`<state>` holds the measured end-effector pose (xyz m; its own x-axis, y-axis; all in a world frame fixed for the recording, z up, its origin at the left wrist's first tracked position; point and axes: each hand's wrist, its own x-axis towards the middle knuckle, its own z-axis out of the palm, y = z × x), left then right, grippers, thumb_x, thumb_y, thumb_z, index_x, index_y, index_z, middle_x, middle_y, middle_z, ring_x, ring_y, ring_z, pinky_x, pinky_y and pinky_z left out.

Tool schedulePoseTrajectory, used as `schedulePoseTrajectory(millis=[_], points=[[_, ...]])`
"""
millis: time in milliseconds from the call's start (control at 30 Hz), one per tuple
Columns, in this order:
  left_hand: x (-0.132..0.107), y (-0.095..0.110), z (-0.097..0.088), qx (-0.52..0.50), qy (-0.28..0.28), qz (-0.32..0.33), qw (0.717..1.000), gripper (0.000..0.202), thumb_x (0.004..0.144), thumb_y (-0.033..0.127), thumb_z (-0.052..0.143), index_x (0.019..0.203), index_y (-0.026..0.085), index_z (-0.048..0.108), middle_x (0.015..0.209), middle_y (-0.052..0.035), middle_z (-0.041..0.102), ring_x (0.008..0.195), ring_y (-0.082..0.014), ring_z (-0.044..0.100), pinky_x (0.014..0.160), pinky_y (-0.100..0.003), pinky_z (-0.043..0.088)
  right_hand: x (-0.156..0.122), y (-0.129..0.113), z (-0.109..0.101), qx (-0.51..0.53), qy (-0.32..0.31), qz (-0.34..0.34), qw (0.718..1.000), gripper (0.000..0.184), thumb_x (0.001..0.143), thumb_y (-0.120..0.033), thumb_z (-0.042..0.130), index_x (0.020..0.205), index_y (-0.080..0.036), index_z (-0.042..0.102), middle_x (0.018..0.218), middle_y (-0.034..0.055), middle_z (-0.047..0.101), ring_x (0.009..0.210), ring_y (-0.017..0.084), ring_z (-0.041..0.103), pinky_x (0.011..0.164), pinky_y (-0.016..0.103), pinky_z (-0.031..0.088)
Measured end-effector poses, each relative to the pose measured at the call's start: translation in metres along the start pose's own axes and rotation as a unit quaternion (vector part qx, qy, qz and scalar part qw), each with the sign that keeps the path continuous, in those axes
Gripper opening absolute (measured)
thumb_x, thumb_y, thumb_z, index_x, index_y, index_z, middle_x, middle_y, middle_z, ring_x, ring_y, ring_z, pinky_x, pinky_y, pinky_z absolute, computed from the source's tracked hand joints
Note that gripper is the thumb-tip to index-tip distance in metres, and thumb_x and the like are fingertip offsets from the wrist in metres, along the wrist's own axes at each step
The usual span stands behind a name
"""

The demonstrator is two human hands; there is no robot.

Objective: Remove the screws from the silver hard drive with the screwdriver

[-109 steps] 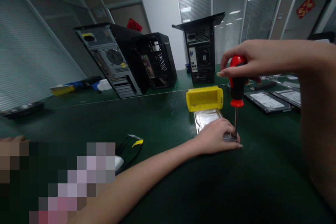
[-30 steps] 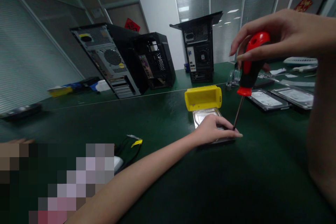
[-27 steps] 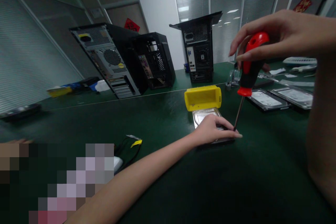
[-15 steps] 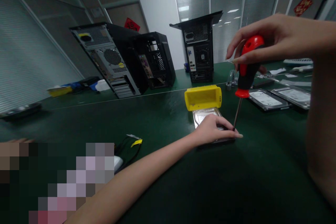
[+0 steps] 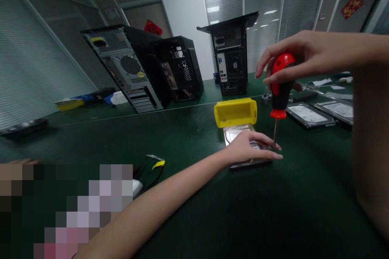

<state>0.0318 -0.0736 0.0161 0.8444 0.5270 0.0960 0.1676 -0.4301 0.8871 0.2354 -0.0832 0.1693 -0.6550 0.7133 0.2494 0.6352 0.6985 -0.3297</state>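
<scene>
A red and black screwdriver (image 5: 283, 89) is in the grip of my right hand (image 5: 293, 58), fingers wrapped around its handle from above. The shaft points down, nearly upright, with its tip at the right edge of a silver hard drive (image 5: 238, 130) that lies on the dark green table (image 5: 188, 141). Across the drive lies my left hand (image 5: 246, 147), holding it down. Its thumb and fingers reach to either side of the screwdriver's shaft; the tip itself is hidden between them. Directly behind the drive stands a yellow plastic bin (image 5: 235, 113), its opening facing me.
Two more hard drives (image 5: 310, 114) lie at the right. Computer cases (image 5: 233, 56) stand along the back, with others (image 5: 136, 68) at the back left. A cable with a yellow tag (image 5: 158, 164) lies left of my forearm. Part of another hand (image 5: 24, 162) shows at the left edge.
My right hand has come down and slightly left with the screwdriver, which now stands more upright. The left fingertips have spread a little around the shaft; the drive stays in place.
</scene>
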Motion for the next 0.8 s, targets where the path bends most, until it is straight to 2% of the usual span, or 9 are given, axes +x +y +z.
schedulePoseTrajectory(millis=[300, 567, 800], points=[[0.0026, -0.0047, 0.0010, -0.025, -0.002, -0.007, 1.000, 0.023, 0.074, 0.033, 0.064, 0.089, 0.016, 0.068, 0.093, -0.0033, 0.067, 0.087, -0.0121, 0.060, 0.085, -0.027, 0.043, 0.0027, 0.0011, -0.0010, 0.002, -0.023, 0.018, 1.000, 0.045, 0.080, -0.044, 0.053, 0.116, -0.017, 0.054, 0.098, 0.0025, 0.059, 0.080, 0.012, 0.061, 0.061, 0.021, 0.054], [0.0028, -0.0044, 0.0001, -0.026, -0.005, -0.010, 1.000, 0.022, 0.075, 0.034, 0.064, 0.088, 0.016, 0.069, 0.093, -0.0035, 0.067, 0.086, -0.0122, 0.060, 0.083, -0.028, 0.043, 0.0035, -0.0029, 0.0008, 0.012, -0.029, 0.016, 0.999, 0.040, 0.079, -0.045, 0.055, 0.111, -0.020, 0.055, 0.087, 0.0001, 0.062, 0.070, 0.011, 0.061, 0.050, 0.017, 0.053], [0.0023, -0.0060, -0.0002, -0.025, -0.013, -0.008, 1.000, 0.022, 0.075, 0.034, 0.063, 0.088, 0.016, 0.068, 0.094, -0.0038, 0.067, 0.087, -0.0124, 0.060, 0.083, -0.028, 0.043, 0.0061, -0.0023, 0.0022, 0.007, -0.035, 0.015, 0.999, 0.042, 0.078, -0.047, 0.055, 0.112, -0.022, 0.054, 0.089, -0.0011, 0.061, 0.069, 0.010, 0.061, 0.049, 0.016, 0.052]])
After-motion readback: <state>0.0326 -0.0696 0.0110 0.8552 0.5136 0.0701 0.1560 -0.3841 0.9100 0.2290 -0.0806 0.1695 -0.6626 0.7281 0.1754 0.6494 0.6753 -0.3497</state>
